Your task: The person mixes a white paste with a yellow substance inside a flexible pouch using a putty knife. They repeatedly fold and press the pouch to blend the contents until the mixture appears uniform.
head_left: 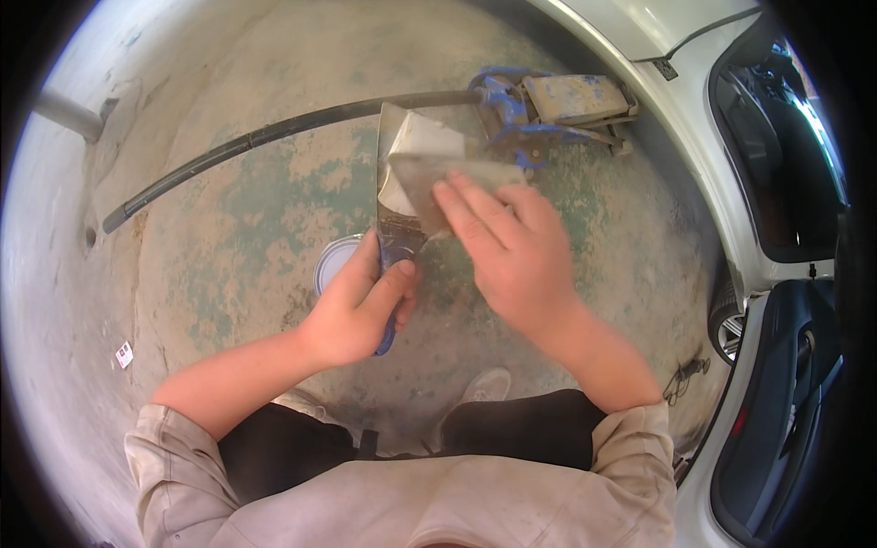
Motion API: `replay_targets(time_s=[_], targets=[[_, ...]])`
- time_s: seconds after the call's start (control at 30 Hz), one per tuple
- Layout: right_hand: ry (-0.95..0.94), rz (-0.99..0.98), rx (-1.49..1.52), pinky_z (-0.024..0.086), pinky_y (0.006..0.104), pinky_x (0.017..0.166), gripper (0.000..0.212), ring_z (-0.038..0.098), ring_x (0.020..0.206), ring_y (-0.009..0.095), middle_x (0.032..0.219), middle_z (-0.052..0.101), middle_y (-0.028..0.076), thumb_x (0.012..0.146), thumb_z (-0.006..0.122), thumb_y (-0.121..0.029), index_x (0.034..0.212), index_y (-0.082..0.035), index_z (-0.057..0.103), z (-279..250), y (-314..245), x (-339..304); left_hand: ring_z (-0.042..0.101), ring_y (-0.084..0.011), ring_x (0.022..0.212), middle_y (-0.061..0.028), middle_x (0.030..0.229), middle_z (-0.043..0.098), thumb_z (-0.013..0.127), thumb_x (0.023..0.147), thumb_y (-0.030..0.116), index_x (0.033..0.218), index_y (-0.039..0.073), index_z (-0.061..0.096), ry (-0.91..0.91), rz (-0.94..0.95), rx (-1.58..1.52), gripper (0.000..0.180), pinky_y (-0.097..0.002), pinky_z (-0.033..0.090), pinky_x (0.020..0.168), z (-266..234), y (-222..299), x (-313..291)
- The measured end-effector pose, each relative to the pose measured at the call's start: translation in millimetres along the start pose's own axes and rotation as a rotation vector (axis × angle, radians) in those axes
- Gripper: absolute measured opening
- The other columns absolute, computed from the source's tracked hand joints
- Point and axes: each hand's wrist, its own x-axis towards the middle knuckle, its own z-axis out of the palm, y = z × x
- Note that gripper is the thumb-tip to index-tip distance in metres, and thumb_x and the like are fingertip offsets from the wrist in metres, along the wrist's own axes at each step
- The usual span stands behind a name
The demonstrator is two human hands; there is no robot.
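Note:
My left hand (361,306) is closed round the blue handle (387,336) of a wide putty knife, its blade (391,123) pointing away from me. White putty (434,135) lies in a thick patch on that blade. Over it my right hand (516,242) grips a flat, greyish spreader (422,183), with fingers stretched along its top and the thumb hidden underneath. The spreader lies slanted across the blade, apparently touching the putty. Slight blur softens the right hand. Just beyond my left hand, a round tin (334,259) with a pale top is partly covered by it.
A blue floor jack (512,114) stands ahead, its long dark handle (274,135) stretching left across the stained concrete floor (274,210). On the right is a white car with its door (776,411) open and a wheel (728,333). A pipe (68,114) juts from the left wall.

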Motion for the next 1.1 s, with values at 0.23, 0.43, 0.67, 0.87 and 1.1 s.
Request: replay_targets(time_s=[0.23,0.43,0.67,0.87,1.1], targets=[[-0.015,0.005,0.016,0.046,0.0332,0.072,0.043,0.054,0.088,0.022,0.120,0.065,0.003,0.074,0.061,-0.012,0.117,-0.007,0.069,-3,2,-3,0.047,-0.0127,0.064,-0.0041,0.086,0.047,0.043,0.104,0.014,0.114,0.008,0.039,-0.055,-0.023,-0.055,0.012,-0.0284,0.043,0.059,-6,-3,-2],[0.210,0.115,0.144,0.050,0.0326,0.071,0.040,0.060,0.086,0.023,0.111,0.068,0.005,0.071,0.067,-0.001,0.110,-0.008,0.072,-17,21,0,0.048,-0.0121,0.064,-0.0032,0.084,0.048,0.043,0.103,0.015,0.122,0.007,0.041,-0.161,-0.080,-0.139,0.021,-0.0282,0.042,0.059,-19,8,-5],[0.116,0.438,0.584,0.051,0.0315,0.064,0.024,0.063,0.072,0.024,0.088,0.069,0.012,0.083,0.067,0.002,0.106,-0.001,0.072,-32,29,-4,0.046,-0.0114,0.061,-0.0032,0.080,0.048,0.046,0.103,0.020,0.121,0.005,0.043,-0.328,-0.122,-0.132,0.024,-0.0272,0.042,0.056,-38,21,-6],[-0.033,0.216,0.554,0.049,0.0338,0.062,0.024,0.062,0.069,0.027,0.080,0.066,0.013,0.084,0.069,-0.004,0.107,0.000,0.071,-43,40,-1,0.047,-0.0109,0.058,-0.0036,0.078,0.050,0.048,0.103,0.023,0.113,0.002,0.046,-0.337,-0.072,-0.013,0.023,-0.0263,0.041,0.053,-47,20,-8],[-0.362,0.433,0.701,0.048,0.0337,0.061,0.022,0.060,0.067,0.019,0.074,0.062,0.010,0.091,0.063,-0.011,0.111,-0.001,0.067,-10,26,-28,0.052,-0.0146,0.070,-0.0072,0.085,0.055,0.051,0.101,0.015,0.131,0.000,0.042,-0.229,0.146,0.194,0.034,-0.0297,0.044,0.065,-43,12,-5]])
